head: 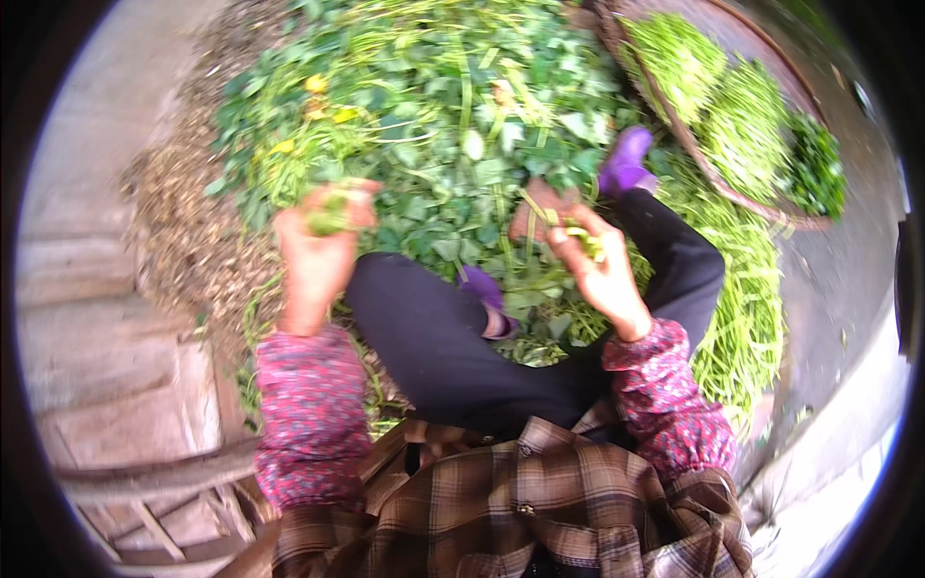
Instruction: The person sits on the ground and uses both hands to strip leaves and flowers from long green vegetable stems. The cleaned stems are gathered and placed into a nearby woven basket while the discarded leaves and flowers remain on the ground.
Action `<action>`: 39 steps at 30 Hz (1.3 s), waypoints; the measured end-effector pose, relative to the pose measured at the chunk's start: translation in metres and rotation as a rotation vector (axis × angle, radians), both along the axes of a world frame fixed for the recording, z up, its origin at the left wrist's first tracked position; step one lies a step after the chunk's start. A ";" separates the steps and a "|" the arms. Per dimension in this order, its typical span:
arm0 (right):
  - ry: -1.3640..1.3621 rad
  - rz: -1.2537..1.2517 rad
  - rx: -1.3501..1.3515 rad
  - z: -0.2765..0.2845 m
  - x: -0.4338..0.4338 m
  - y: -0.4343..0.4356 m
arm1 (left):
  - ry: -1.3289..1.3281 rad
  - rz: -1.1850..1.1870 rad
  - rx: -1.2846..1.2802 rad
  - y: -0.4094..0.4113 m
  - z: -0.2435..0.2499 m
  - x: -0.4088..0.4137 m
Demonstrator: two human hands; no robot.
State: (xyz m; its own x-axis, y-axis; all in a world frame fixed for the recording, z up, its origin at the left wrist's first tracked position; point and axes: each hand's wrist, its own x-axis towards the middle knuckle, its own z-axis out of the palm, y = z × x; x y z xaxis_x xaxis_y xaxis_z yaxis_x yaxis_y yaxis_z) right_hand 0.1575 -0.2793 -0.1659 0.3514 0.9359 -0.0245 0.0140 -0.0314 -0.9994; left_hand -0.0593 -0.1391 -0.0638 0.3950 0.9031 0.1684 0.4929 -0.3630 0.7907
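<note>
My left hand, blurred, is closed around a small green bit of plant above the left side of the heap. Thin green stems are pinched in the fingers of my right hand, over the gap between my knees. In front of me spreads a wide heap of leafy green vines with long pale stems. To the right of my right leg lies a pile of green stems, mostly without leaves.
At upper right, a round shallow basket holds bundles of green stems and dark leaves. A reddish-brown block sits among the vines near my purple shoes. Brown dry litter and a wooden frame are leftward.
</note>
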 end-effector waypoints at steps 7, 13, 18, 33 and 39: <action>0.013 0.113 0.070 0.005 -0.009 -0.009 | -0.721 -0.097 -0.751 -0.105 -0.131 0.074; -0.192 0.080 0.131 -0.029 -0.044 -0.007 | -1.046 0.015 -1.097 -0.119 -0.149 0.054; -0.255 0.160 0.185 -0.034 -0.053 -0.001 | -1.118 -0.027 -1.206 -0.110 -0.128 0.051; -0.093 0.185 -0.002 -0.042 -0.034 -0.008 | -0.914 -0.385 -1.186 -0.110 -0.129 0.050; 0.090 0.301 -0.027 -0.024 -0.013 0.008 | -0.425 -0.576 -0.756 -0.089 -0.156 0.047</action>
State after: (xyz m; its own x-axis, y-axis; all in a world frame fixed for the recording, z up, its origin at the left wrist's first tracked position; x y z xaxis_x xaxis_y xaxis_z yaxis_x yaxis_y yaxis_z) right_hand 0.1440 -0.2717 -0.1895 0.0542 0.9961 -0.0693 -0.0620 -0.0659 -0.9959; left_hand -0.0123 -0.2276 -0.2199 0.8401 0.5250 -0.1365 0.0294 0.2072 0.9779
